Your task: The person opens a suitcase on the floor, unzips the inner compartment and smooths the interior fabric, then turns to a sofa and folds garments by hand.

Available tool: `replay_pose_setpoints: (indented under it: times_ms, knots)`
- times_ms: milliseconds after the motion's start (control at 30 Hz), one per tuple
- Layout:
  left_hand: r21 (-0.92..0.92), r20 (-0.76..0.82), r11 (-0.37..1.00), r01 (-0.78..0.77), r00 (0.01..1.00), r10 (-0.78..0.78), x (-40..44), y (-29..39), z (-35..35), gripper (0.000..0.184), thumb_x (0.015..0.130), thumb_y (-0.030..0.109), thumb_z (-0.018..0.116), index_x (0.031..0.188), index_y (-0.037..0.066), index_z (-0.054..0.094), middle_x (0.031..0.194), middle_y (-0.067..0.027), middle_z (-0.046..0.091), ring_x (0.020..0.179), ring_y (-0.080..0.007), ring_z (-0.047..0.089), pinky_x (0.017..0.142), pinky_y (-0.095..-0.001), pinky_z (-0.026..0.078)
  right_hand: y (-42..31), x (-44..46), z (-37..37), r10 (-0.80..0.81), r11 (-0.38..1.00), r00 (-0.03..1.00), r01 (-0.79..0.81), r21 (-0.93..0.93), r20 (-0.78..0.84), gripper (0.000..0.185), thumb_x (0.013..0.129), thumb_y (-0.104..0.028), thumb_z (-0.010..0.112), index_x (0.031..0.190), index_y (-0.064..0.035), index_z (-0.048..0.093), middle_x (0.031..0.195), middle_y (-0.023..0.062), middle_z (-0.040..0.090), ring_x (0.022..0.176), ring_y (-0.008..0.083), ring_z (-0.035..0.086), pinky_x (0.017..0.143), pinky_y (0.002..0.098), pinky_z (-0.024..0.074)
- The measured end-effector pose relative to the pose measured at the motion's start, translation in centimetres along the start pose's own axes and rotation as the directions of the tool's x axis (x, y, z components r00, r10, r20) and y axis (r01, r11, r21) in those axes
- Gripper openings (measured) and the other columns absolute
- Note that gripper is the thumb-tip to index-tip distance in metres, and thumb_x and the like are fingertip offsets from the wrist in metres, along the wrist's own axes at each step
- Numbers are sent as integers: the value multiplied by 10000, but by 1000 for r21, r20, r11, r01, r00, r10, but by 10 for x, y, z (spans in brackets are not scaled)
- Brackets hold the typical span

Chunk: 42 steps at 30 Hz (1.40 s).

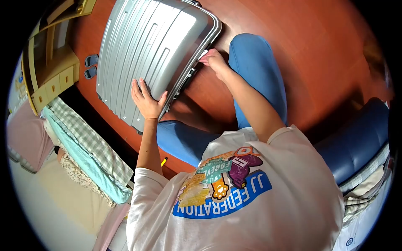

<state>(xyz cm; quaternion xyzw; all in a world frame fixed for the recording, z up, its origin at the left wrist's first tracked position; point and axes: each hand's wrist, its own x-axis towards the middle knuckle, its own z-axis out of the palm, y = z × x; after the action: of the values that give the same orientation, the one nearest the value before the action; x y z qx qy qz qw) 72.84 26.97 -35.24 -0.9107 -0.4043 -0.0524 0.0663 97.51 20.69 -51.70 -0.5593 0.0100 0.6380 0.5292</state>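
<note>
A silver hard-shell suitcase (140, 46) with ribbed sides rests on the floor in front of my legs. Its shell looks closed, and dark fittings (191, 72) show along the edge nearest me. My left hand (147, 100) lies flat on the shell at its near corner, fingers spread. At the right edge of the suitcase, my right hand (215, 62) has its fingers pinched together beside the seam. A small pale bit shows at those fingertips, too little to name.
Reddish-brown floor (310, 50) surrounds me. Two dark slippers (91, 67) lie left of the suitcase, by a wooden cabinet (54, 85). A bed with a checked cloth (92, 138) is at the left. Behind me to the right is a dark blue padded piece (356, 144).
</note>
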Motion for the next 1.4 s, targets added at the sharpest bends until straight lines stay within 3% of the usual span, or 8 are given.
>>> replay_pose_setpoints:
  times_ms: [133, 400, 700, 767, 1000, 1067, 1267, 1400]
  knots:
    - [0, 4, 1000, -6, 1000, 6, 1, -1, 0, 1029, 703, 494, 791, 1500, 46, 319, 1520, -225, 316, 1364, -426, 342, 1107, -525, 303, -1, -1, 3, 11, 991, 998, -20, 134, 65, 170, 874, 8, 534, 1027, -64, 514, 957, 84, 646, 905, 156, 639, 820, 304, 490]
    - [-9, 41, 1000, -11, 999, 12, -1, -10, 3, 1056, 689, 519, 790, 1507, 55, 309, 1526, -232, 306, 1391, -428, 313, 1130, -531, 279, 8, -2, 3, -131, 989, 986, 124, 75, 99, 152, 940, 10, 534, 1090, -16, 534, 967, 97, 637, 882, 197, 661, 796, 332, 519]
    - [-23, -13, 998, -53, 999, 53, 5, -10, 8, 1025, 717, 511, 779, 1502, 42, 317, 1517, -233, 317, 1374, -438, 322, 1123, -544, 280, 3, 5, -8, -166, 984, 970, 175, -40, 176, 226, 949, -4, 540, 1171, -18, 501, 1093, 120, 624, 1035, 203, 627, 941, 337, 496]
    - [8, -27, 998, -70, 997, 70, 1, -14, 11, 1011, 720, 511, 778, 1498, 47, 330, 1512, -233, 325, 1366, -435, 330, 1120, -539, 285, 5, 9, -9, -185, 982, 964, 189, -5, 190, 276, 836, 80, 589, 1097, 11, 532, 980, 123, 633, 909, 198, 640, 861, 318, 505]
    - [-7, -60, 997, -73, 996, 72, -5, -20, 14, 1023, 700, 510, 797, 1503, 71, 340, 1506, -230, 337, 1359, -428, 341, 1119, -524, 291, 32, 26, 1, -325, 944, 943, 328, -35, 68, 274, 835, 82, 575, 1083, -2, 494, 932, 103, 627, 852, 201, 653, 810, 318, 519]
    - [-17, -77, 996, -86, 993, 85, -7, -22, 16, 1023, 698, 508, 801, 1504, 78, 341, 1507, -228, 339, 1362, -425, 343, 1120, -520, 291, 41, 29, 6, -492, 870, 866, 492, -22, -86, 410, 860, 134, 498, 1206, -65, 407, 922, 104, 612, 850, 180, 663, 776, 297, 519]
    - [-33, -88, 998, -50, 995, 47, -11, -16, 16, 1022, 700, 523, 801, 1506, 89, 346, 1520, -212, 338, 1382, -402, 340, 1131, -511, 286, 58, 17, 9, -673, 738, 725, 671, -71, -142, 398, 844, 170, 449, 1169, -58, 484, 927, 88, 593, 860, 170, 670, 775, 271, 510]
    - [-45, -146, 998, -48, 988, 41, -16, -14, 18, 882, 768, 391, 793, 1489, 91, 382, 1513, -185, 373, 1371, -379, 370, 1107, -503, 318, 57, 32, 4, -748, 663, 656, 732, -153, -103, 388, 849, 161, 408, 1147, -58, 527, 918, 83, 593, 857, 169, 675, 765, 255, 501]
